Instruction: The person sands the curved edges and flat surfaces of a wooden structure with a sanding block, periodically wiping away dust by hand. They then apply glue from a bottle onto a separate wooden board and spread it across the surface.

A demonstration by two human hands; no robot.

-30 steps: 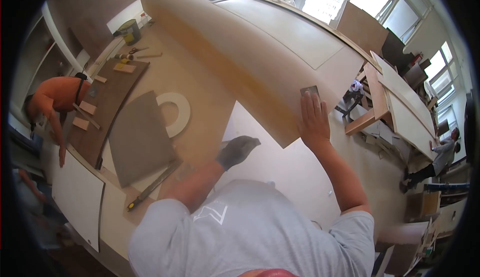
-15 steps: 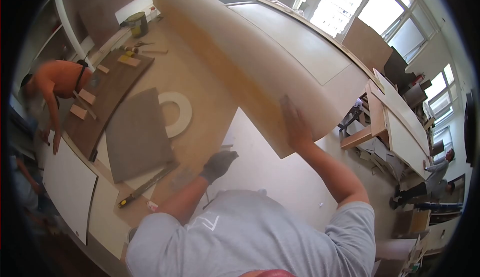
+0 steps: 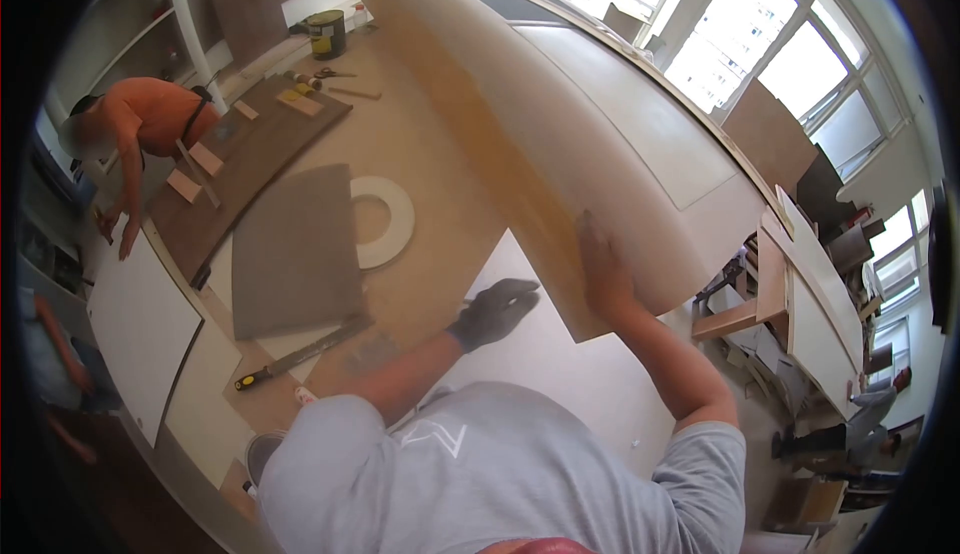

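Note:
A large curved beige panel [image 3: 560,124] runs from the top of the view down to the middle. My bare right hand [image 3: 602,272] lies flat on its lower end, fingers together and pointing up the panel. A thin dark edge at the fingertips looks like the flat scraper [image 3: 584,217], mostly hidden under them. My left hand [image 3: 495,311], in a grey glove, hovers with loosely curled fingers over a white sheet [image 3: 560,374] just left of the panel's lower corner, and holds nothing.
A person in an orange shirt [image 3: 150,119] bends over a brown board [image 3: 250,159] at left. Nearby lie a grey curved panel [image 3: 295,254], a white ring [image 3: 385,219], a long straightedge [image 3: 300,354] and a paint can [image 3: 325,32]. Stacked boards [image 3: 800,294] stand right.
My right hand slid down the panel from its upper part to the lower edge. The gloved left hand stayed beside the panel's corner. The view shifted right and down.

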